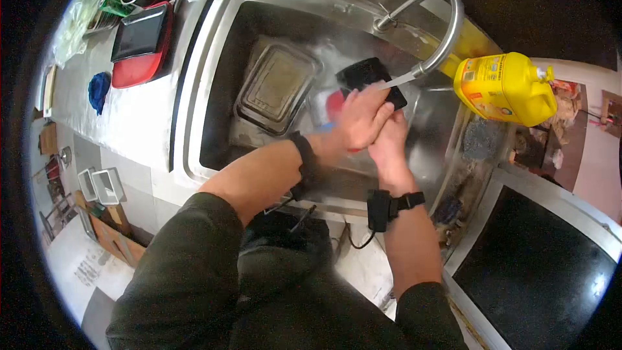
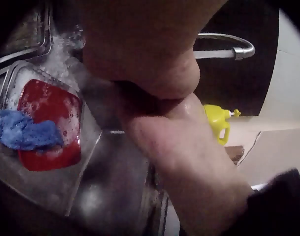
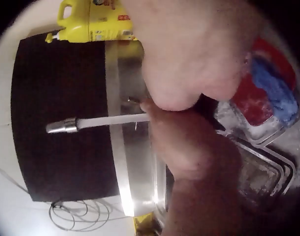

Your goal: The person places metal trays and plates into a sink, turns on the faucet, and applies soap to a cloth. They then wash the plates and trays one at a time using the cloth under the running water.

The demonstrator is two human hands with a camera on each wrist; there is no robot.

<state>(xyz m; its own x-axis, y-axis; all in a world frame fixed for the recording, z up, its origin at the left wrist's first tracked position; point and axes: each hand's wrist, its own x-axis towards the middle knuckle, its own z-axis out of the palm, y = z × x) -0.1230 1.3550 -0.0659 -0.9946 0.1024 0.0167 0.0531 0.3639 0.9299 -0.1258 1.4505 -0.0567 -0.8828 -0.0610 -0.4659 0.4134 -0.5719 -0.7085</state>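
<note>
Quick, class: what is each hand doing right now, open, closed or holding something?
Left hand: at the black tray, blurred; open or gripping cannot be told.
Right hand: seems to grip the same tray.

Well left of your fingers [image 1: 386, 111], you have a counter [image 1: 144, 113] holding a black tray [image 1: 139, 32] on a red tray [image 1: 131, 76], beside a blue cloth [image 1: 98, 91]. To their right sits a yellow jug [image 1: 497, 87]; nearer you, a dark panel [image 1: 534, 256] in a pale frame [image 1: 472, 221].

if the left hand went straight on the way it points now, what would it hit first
Probably the running water, right by the left hand's fingertips, with the curved faucet beyond. Depth is unclear, so the faucet may sit above that line.
</note>
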